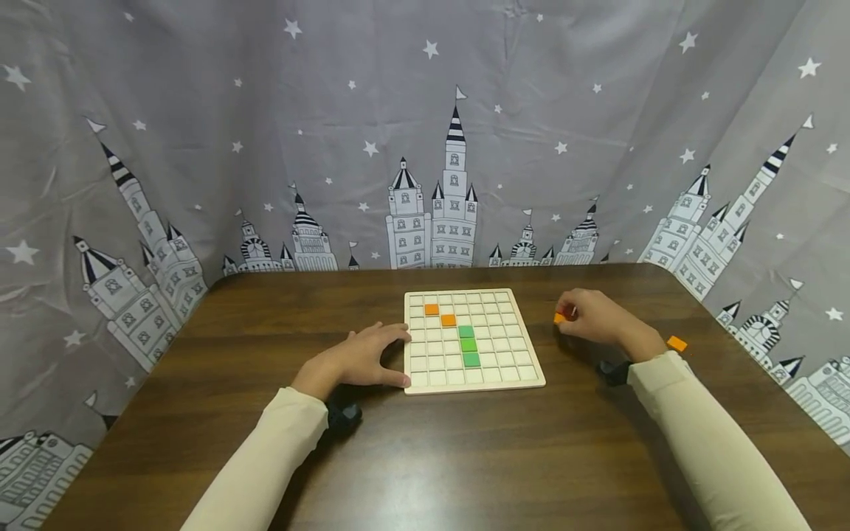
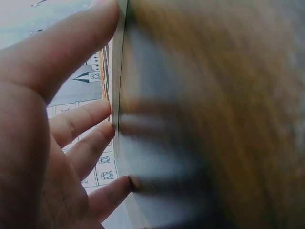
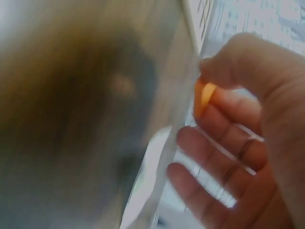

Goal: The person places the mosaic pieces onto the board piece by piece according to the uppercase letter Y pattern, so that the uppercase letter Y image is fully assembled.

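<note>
The board (image 1: 502, 358) lies left of the right hand (image 1: 594, 317), which pinches an orange tile (image 1: 559, 318), while the nearer left hand (image 1: 361, 357), fingers spread, touches the board's left edge.

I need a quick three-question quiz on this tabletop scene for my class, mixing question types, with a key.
1. Multiple choice: What colour is the tile in the grip of the right hand?
A) green
B) orange
C) blue

2. True or false: The left hand is at the left edge of the board.

3. Fill in: The board holds ___ orange tiles and ___ green tiles.

Key: 1. B; 2. true; 3. two, three.
</note>
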### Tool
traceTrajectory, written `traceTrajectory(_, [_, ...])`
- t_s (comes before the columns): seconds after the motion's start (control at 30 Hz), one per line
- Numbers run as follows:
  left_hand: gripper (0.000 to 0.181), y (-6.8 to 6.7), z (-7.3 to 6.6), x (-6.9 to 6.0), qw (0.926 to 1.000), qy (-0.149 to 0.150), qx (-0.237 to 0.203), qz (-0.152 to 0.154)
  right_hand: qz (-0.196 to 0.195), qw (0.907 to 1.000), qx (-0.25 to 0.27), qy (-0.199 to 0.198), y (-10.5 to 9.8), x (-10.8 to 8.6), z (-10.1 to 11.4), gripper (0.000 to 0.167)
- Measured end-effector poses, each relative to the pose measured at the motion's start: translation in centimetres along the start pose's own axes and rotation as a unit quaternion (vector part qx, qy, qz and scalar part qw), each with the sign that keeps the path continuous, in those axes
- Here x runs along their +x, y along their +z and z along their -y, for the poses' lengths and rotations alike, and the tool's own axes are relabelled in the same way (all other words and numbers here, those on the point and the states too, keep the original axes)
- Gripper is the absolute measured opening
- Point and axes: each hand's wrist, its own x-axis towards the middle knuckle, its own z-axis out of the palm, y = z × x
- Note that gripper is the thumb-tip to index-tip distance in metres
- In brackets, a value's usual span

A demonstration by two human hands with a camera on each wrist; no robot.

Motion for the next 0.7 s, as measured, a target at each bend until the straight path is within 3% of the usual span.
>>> traceTrajectory(0.13, [0.079,-0.2,0.0,-0.1,1.0000,0.000,0.000,-0.002,-0.005,0.9986,0.010,-0.053,1.5,3.7,1.9,0.015])
traceTrajectory(0.3, [0.079,0.0,0.0,-0.2,1.0000,-0.003,-0.009,-0.003,0.033,0.9956,0.018,-0.086,2.8,6.8,4.6,0.015])
traceTrajectory(0.47, [0.078,0.1,0.0,-0.2,0.9999,-0.003,-0.007,-0.007,0.068,0.9929,0.014,-0.096,3.9,8.7,6.6,0.013])
traceTrajectory(0.7, [0.078,0.0,0.0,-0.2,0.9999,-0.011,-0.006,-0.006,0.101,0.9891,-0.008,-0.106,4.7,9.6,8.0,0.010])
